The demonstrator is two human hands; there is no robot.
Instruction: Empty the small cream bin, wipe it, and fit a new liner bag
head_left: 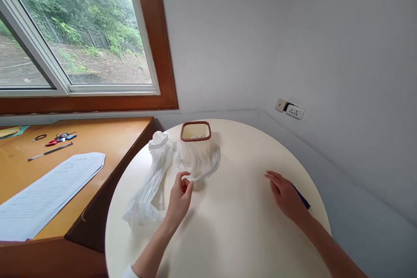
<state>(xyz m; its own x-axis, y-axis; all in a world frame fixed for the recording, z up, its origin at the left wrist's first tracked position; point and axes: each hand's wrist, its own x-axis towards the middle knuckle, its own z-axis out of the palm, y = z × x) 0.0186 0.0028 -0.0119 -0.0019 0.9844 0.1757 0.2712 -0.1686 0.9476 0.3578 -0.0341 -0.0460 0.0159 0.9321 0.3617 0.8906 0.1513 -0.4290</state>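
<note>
On the round table stands a small bin [196,139] with a brown rim and pale yellow inside. A thin white plastic bag [205,163] hangs around its lower body, with its edge pulled toward me. My left hand [180,195] is closed at that edge, thumb and fingertips on the plastic. To its left lies a crumpled stack of white plastic bags [148,195]. My right hand [286,195] is apart from the bin, low over the table's right side with its fingers extended. A flat dark blue thing [302,198] shows partly behind it.
The round cream table [241,234] stands against the wall corner. At left, a wooden desk [120,132] holds paper sheets [61,186], a pen [50,151], keys [61,138] and a black ring [40,137]. A wall socket [295,111] is at right.
</note>
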